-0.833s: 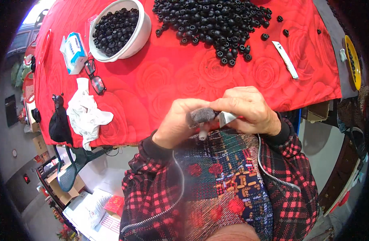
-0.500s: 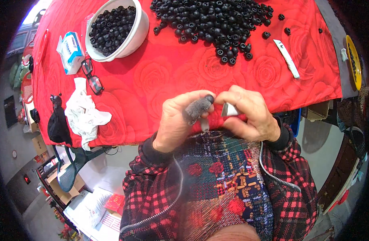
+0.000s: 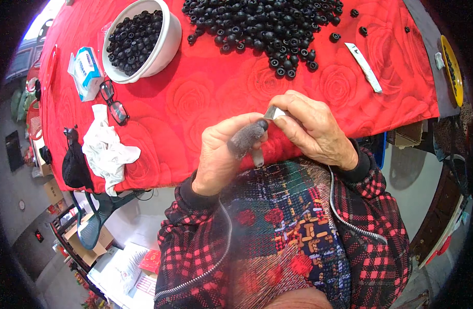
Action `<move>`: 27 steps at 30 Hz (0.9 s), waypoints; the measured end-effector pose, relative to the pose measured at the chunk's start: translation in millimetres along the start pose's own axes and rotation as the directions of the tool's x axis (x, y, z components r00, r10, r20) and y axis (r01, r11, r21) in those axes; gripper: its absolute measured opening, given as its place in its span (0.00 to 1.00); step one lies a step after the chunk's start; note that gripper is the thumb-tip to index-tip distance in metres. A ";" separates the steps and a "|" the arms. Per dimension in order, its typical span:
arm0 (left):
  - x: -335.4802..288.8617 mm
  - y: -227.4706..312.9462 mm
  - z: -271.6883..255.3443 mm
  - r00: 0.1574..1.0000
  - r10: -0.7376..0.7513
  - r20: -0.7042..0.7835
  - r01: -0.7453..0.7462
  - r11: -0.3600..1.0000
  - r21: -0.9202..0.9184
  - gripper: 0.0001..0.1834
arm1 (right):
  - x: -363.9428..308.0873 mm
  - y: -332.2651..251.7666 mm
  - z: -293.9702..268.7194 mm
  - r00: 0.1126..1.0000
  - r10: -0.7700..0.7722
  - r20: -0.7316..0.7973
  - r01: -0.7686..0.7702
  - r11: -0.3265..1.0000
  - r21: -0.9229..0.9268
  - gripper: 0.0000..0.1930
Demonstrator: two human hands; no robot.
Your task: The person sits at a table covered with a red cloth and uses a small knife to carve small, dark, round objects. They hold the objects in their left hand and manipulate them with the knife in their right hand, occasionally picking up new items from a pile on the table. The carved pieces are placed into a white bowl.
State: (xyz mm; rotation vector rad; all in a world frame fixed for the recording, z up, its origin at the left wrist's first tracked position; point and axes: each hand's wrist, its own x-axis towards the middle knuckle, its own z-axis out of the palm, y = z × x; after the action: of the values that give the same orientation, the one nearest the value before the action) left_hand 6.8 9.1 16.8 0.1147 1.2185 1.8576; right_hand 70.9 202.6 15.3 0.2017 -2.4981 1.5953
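Note:
My left hand (image 3: 212, 154) is closed, pinching a small round black piece (image 3: 263, 124) between thumb and fingers. A grey fabric finger cover (image 3: 245, 141) sits on one of its fingers, and another greyish cover (image 3: 258, 157) shows below. My right hand (image 3: 319, 131) grips a small blade (image 3: 270, 111) with white wrapping at the held end. The metal edge lies right by the top of the black piece; whether they touch I cannot tell. Both hands are just above the table's near edge.
On the red rose-patterned cloth (image 3: 195, 100) lies a big heap of black pieces (image 3: 267, 26). A white bowl (image 3: 167, 44) of them stands left, near a blue-white packet (image 3: 87, 72), glasses (image 3: 114, 105) and white cloth (image 3: 108, 149). A white strip (image 3: 364, 68) lies right.
My right hand has moved up and slightly left, and its grip has turned so the metal blade shows beside the black piece. The left hand keeps its pinch and has shifted slightly left.

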 end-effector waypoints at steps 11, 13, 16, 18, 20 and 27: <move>0.6 1.1 -0.7 0.999 -0.017 0.027 0.018 0.999 -0.038 0.15 | 0.3 5.3 -1.1 0.998 -0.056 0.030 0.054 0.995 0.080 0.10; 0.9 1.0 -1.2 0.999 -0.013 0.037 0.015 0.998 -0.057 0.15 | 2.3 2.6 -4.0 0.998 -0.048 0.049 0.045 0.997 0.068 0.09; 2.2 0.5 -2.3 0.999 -0.014 0.051 0.018 0.996 -0.089 0.15 | 2.9 3.0 -4.5 0.997 -0.047 0.061 0.042 0.996 0.079 0.09; 2.5 -1.4 -3.2 0.999 -0.017 0.041 0.020 0.997 -0.081 0.15 | 2.2 4.9 -4.0 0.997 -0.050 0.056 0.045 0.996 0.081 0.09; 2.2 -1.3 -2.7 0.999 -0.017 0.032 0.019 0.997 -0.076 0.15 | 2.3 5.8 -3.7 0.997 -0.055 0.050 0.051 0.996 0.071 0.09; 3.9 -2.8 -6.2 0.998 -0.018 0.066 0.022 0.997 -0.075 0.16 | 3.0 5.0 -4.3 0.997 -0.055 0.056 0.051 0.996 0.073 0.09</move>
State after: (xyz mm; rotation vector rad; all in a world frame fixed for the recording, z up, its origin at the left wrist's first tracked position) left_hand 3.0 7.9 10.0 0.1197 1.0997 1.8660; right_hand 67.3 208.6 13.3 0.3261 -2.4579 1.6823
